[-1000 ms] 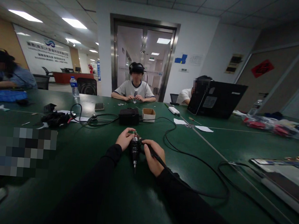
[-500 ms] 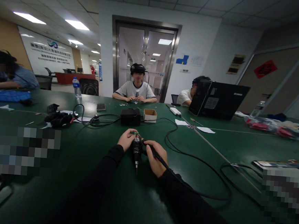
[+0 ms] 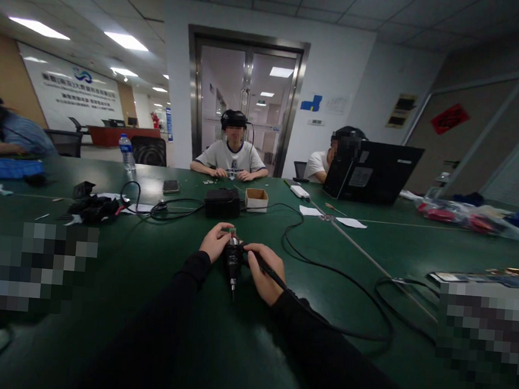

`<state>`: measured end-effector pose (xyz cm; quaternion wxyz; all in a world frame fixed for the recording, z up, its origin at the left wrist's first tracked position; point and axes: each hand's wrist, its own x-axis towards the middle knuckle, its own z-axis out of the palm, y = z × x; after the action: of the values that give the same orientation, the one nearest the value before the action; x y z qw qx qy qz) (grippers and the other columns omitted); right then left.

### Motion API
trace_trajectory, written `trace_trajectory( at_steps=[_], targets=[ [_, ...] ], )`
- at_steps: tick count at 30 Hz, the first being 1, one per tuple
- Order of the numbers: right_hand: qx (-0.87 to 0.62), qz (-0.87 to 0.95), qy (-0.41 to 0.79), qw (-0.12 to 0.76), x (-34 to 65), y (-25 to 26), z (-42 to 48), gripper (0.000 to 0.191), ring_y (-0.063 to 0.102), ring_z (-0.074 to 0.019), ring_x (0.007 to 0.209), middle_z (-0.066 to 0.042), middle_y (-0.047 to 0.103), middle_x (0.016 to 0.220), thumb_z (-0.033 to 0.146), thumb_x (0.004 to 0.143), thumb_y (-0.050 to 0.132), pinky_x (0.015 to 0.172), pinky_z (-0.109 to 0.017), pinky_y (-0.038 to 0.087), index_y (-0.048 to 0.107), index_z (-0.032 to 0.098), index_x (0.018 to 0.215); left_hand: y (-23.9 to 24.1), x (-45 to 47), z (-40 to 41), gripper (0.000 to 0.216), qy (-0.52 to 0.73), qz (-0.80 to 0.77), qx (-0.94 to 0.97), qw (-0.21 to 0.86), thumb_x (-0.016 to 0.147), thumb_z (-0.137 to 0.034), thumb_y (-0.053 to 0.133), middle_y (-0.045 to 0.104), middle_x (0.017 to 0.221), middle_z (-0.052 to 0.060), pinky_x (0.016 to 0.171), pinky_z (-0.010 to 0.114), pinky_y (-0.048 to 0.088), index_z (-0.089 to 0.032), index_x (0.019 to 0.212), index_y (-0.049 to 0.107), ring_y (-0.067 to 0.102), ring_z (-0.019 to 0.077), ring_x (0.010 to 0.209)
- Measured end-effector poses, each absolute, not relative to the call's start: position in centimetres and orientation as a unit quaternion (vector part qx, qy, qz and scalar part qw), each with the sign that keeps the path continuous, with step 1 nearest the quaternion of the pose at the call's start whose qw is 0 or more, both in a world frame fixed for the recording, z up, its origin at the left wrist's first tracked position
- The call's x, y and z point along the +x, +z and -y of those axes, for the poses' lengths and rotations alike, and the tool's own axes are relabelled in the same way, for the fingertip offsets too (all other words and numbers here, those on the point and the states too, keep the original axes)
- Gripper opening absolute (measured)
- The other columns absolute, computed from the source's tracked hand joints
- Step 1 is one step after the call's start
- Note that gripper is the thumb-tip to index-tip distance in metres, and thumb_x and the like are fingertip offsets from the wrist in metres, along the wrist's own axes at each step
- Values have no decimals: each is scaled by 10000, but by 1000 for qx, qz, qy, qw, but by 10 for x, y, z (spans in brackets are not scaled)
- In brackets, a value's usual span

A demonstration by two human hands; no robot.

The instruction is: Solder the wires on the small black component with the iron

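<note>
A black power screwdriver (image 3: 233, 259) with a metal bit lies on the green table (image 3: 247, 349), its bit pointing towards me. At its far end sits a small green part (image 3: 232, 232) with a bit of red beside it. My left hand (image 3: 214, 241) pinches this end between thumb and fingers. My right hand (image 3: 267, 273) grips a slim black pen-like tool (image 3: 263, 264), its front end beside the screwdriver's body. A black cable (image 3: 321, 322) trails back from that tool over my right wrist. Its exact tip is too small to make out.
Beyond my hands stand a black box (image 3: 222, 202) and a small open carton (image 3: 256, 201). Black cables (image 3: 338, 269) loop across the right side. A laptop (image 3: 371, 172) stands at the back right. Several people sit around the table, one person (image 3: 232, 156) straight across.
The whole view has shifted slightly, so things appear a little further left. Both my hands keep their hold. The person across has moved their hands apart.
</note>
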<state>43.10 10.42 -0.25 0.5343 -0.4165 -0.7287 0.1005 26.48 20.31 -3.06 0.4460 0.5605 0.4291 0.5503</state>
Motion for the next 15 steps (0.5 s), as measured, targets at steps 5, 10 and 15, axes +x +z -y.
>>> trace_trajectory(
  at_steps=[5, 10, 15],
  targets=[
    [-422, 727, 84, 535, 432, -4, -104, 191, 651, -178, 852, -31, 712, 907, 251, 887, 482, 811, -298, 490, 668, 231, 924, -32, 264, -204, 296, 550, -425, 563, 447, 692, -225, 615, 718, 802, 42, 844, 340, 504, -175, 982, 587, 682, 185, 788],
    [-434, 723, 69, 533, 434, -4, -105, 182, 641, -187, 834, -31, 704, 886, 257, 888, 486, 788, -305, 485, 664, 231, 917, -31, 264, -203, 298, 551, -421, 560, 453, 696, -239, 615, 715, 806, 45, 830, 337, 511, -171, 985, 581, 684, 186, 787],
    [-432, 727, 72, 529, 434, -2, -103, 181, 637, -187, 835, -28, 706, 898, 247, 888, 482, 788, -307, 482, 660, 231, 915, -29, 264, -202, 303, 551, -421, 559, 455, 689, -250, 627, 713, 807, 48, 838, 343, 505, -171, 978, 581, 682, 192, 795]
  ],
)
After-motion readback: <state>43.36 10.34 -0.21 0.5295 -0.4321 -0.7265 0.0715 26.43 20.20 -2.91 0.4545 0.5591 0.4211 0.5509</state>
